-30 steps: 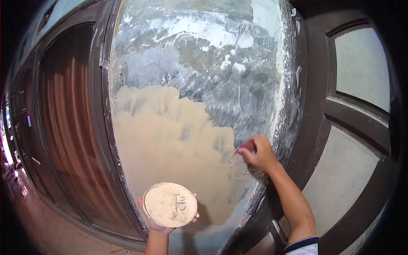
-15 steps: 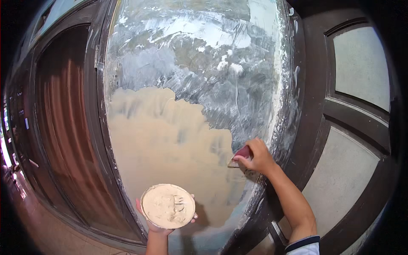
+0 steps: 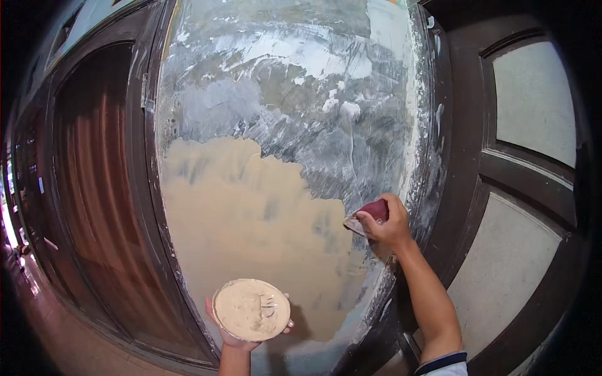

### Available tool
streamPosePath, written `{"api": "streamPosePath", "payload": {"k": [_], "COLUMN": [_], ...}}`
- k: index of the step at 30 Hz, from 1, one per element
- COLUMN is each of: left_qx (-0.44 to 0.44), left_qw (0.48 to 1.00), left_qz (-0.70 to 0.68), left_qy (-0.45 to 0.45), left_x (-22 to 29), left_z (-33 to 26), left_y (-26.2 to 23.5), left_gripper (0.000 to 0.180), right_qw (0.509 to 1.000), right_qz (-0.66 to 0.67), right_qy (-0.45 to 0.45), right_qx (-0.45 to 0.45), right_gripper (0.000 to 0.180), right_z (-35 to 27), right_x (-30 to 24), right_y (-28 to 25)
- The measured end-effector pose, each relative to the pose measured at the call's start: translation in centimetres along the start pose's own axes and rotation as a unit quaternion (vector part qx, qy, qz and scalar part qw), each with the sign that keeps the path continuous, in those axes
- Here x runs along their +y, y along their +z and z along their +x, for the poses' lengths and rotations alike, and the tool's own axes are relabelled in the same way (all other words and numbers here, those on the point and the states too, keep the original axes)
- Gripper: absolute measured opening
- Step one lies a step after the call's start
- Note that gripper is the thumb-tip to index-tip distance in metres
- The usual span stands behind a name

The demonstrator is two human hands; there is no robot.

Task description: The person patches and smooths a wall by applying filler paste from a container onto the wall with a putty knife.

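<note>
My right hand (image 3: 390, 227) grips a putty knife (image 3: 369, 214) with a dark red handle, its blade pressed flat on the wall at the right edge of the tan coat. My left hand (image 3: 233, 337) holds up a round plate (image 3: 251, 309) covered with cream-coloured putty, low in front of the wall. The wall panel (image 3: 301, 125) is grey and streaked white above; its lower half carries a smooth tan putty layer (image 3: 251, 219).
A dark brown wooden door frame (image 3: 461, 156) with pale panels stands at the right. On the left is a dark wooden door (image 3: 100, 207) with a curved frame. A reddish tiled floor (image 3: 56, 338) shows at the lower left.
My right hand has slid the putty knife slightly down and to the right along the tan coat's edge. The plate has stayed in about the same place.
</note>
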State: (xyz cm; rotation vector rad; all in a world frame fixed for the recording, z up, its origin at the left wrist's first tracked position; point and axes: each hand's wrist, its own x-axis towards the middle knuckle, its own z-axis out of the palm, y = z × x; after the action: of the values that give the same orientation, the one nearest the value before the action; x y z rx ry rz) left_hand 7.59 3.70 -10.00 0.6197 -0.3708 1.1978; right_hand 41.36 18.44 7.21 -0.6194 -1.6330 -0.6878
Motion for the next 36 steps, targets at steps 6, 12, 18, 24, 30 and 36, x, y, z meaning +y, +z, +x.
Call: {"api": "streamPosePath", "payload": {"k": [6, 12, 18, 24, 30, 36], "left_qx": [0.006, 0.007, 0.036, 0.04, 0.033, 0.008], "left_qw": [0.998, 1.0, 0.999, 0.999, 0.999, 1.0], "left_qz": [0.055, 0.024, 0.027, 0.018, 0.002, -0.011], "left_qy": [0.009, 0.01, 0.021, 0.032, 0.019, 0.02], "left_x": [0.7, 0.4, 0.3, 0.6, -0.1, 0.0], "left_z": [-0.6, -1.0, -1.4, -2.1, -1.8, -2.5], "left_y": [-1.1, -0.6, 0.2, 0.7, 1.3, 0.9], "left_gripper": [0.126, 0.125, 0.122, 0.122, 0.124, 0.126], "right_qw": [0.982, 0.991, 0.999, 0.991, 0.99, 0.978], "right_qz": [-0.004, 0.05, -0.033, 0.025, -0.021, 0.0], "right_qy": [-0.091, -0.022, 0.04, -0.008, 0.128, -0.073], "right_qx": [-0.169, -0.123, 0.012, -0.129, 0.048, -0.196], "right_gripper": [0.052, 0.047, 0.052, 0.051, 0.051, 0.049], "right_z": [-0.8, -0.3, 1.5, -1.7, 0.6, -2.8], "right_x": [-0.6, -1.2, -0.9, -0.3, -0.3, -1.0], "right_y": [-0.3, -1.0, 0.7, -0.7, 0.1, -0.7]}}
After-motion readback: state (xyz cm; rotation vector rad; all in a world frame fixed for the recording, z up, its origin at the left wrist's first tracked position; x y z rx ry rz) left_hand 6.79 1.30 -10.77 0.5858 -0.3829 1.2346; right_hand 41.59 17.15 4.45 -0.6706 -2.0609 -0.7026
